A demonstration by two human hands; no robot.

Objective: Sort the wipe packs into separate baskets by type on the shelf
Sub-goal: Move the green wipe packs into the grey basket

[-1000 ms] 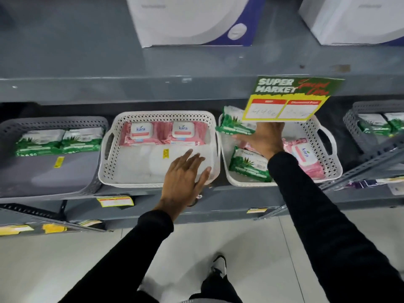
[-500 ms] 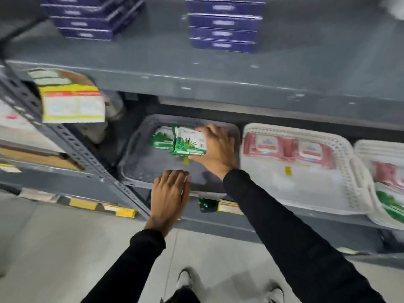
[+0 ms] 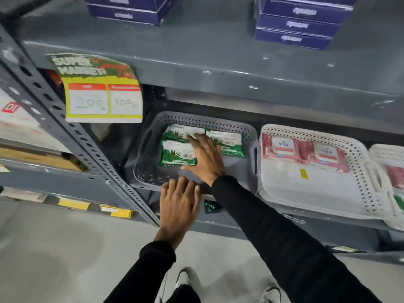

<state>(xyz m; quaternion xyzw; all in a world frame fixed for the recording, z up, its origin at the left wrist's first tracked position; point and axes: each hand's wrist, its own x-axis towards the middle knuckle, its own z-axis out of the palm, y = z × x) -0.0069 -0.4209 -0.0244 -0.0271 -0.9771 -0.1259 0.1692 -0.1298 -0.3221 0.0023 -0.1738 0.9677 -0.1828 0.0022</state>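
Item: three green aloe wipe packs, lying flat in the grey perforated basket point(image 3: 144, 171) on the shelf. One pack point(image 3: 178, 153) is sitting at the basket's 9 o'clock side; a second point(image 3: 181, 131) is lying just behind it toward 12 o'clock, the two touching; a third point(image 3: 227, 142) is lying at 3 o'clock of these.

My right hand point(image 3: 206, 159) is reaching into this basket with fingers spread wide and flat, gripping nothing, its fingertips resting over the seam where the packs are meeting. My left hand point(image 3: 178, 204) is pressing against the basket's front rim at 6 o'clock, fingers together and extended, holding no pack.

Adjacent, at 3 o'clock: a white perforated basket point(image 3: 363, 171) is holding two pink Kara wipe packs point(image 3: 282, 148) point(image 3: 325, 155) side by side along its back wall. Beyond it, another white basket point(image 3: 387, 153) is showing partly at the frame edge, with pink and green packaging inside.

At 10 o'clock: a supermarket price sign point(image 3: 98, 92) is hanging from the upper shelf edge. At 12 o'clock above: dark blue boxes point(image 3: 295, 25) are sitting stacked.
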